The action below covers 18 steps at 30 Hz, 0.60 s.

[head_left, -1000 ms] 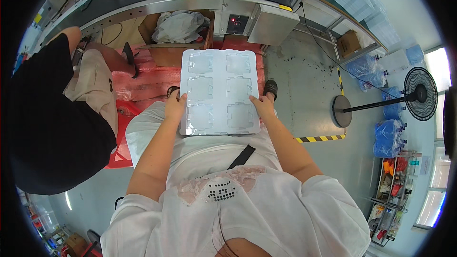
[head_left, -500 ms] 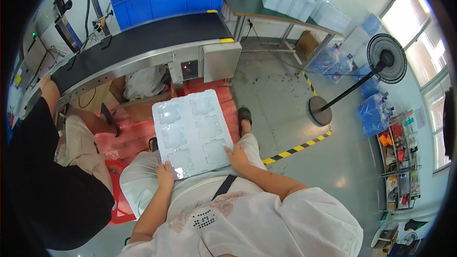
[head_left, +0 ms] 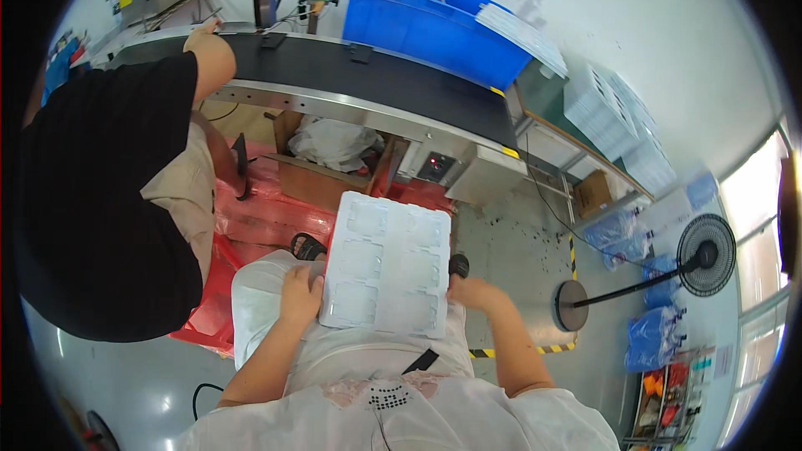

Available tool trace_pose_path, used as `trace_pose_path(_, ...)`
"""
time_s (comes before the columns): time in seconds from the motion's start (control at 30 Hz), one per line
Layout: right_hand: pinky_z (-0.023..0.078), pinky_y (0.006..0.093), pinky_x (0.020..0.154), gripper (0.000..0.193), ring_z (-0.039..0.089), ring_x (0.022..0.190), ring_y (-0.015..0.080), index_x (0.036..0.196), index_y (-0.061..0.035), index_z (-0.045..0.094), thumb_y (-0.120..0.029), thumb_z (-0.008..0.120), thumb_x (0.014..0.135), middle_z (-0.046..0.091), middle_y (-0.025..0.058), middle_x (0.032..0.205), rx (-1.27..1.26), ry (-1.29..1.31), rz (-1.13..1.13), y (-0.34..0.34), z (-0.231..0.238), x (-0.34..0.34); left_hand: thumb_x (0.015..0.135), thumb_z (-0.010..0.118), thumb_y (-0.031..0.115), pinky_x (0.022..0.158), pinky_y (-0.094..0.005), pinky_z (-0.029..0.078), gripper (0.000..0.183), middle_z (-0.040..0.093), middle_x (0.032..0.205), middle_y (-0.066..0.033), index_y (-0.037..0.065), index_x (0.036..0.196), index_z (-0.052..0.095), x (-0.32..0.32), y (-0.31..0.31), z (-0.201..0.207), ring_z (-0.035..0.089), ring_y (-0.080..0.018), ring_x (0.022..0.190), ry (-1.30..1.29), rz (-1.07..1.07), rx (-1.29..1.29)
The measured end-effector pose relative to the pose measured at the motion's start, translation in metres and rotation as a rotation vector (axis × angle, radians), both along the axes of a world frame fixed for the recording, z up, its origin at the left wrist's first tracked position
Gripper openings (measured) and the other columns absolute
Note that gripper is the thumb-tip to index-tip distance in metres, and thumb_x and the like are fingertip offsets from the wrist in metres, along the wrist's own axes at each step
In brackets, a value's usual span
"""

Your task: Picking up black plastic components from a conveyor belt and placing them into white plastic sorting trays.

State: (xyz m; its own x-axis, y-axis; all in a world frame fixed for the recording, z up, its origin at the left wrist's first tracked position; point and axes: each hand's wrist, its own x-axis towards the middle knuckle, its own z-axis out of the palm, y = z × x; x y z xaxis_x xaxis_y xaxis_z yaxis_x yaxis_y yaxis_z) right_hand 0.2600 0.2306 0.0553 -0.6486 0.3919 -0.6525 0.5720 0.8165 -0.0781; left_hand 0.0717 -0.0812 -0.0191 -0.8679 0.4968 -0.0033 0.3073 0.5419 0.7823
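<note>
One co-worker in a black top occupies the area at your left, one arm extended over the conveyor. Ahead of you, under the conveyor, a cardboard box holds crumpled translucent plastic; a metal housing stands at the conveyor's right end. A blue bin sits beyond the belt. At your right, note the pedestal fan and the black-and-yellow floor tape.

The white tray, with six recesses in two columns, is at your lap. Your left hand grasps its left edge; your right hand grasps its right edge, fingertips partly hidden. The tray's far edge appears near the cardboard box; the gap cannot be judged. Grey floor extends from your right foot to the fan base.

Red sheeting covers the floor ahead. Stacked white trays stand on a green-topped table against the pale wall.
</note>
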Motion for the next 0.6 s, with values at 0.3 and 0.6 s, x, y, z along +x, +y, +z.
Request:
trace_pose_path(0.3,0.045,0.0373,0.083,0.046,0.054,0.099,0.0334,0.108,0.0026,0.056,-0.035,0.060,0.083,0.051,0.0242,0.112,0.036,1.055,0.054,0.051,0.171,-0.196,0.078,0.059,0.014,0.088,-0.0441,0.038,0.026,0.053,0.102,-0.0168,0.000,0.099,0.058,-0.029,-0.029,0.014,0.049,-0.0339,0.101,0.511,-0.020,-0.262)
trace_pose_path(0.6,0.041,0.0487,0.087,0.064,0.045,0.113,0.0369,0.110,0.0039,0.057,-0.054,0.046,0.086,0.048,0.0217,0.121,0.551,0.701,-0.301,0.096,0.155,-0.359,0.078,0.058,0.001,0.088,-0.0417,0.039,0.024,0.053,0.108,-0.0157,0.002,0.103,0.057,-0.051,0.039,0.083,0.050,-0.0330,0.102,0.492,0.059,0.302)
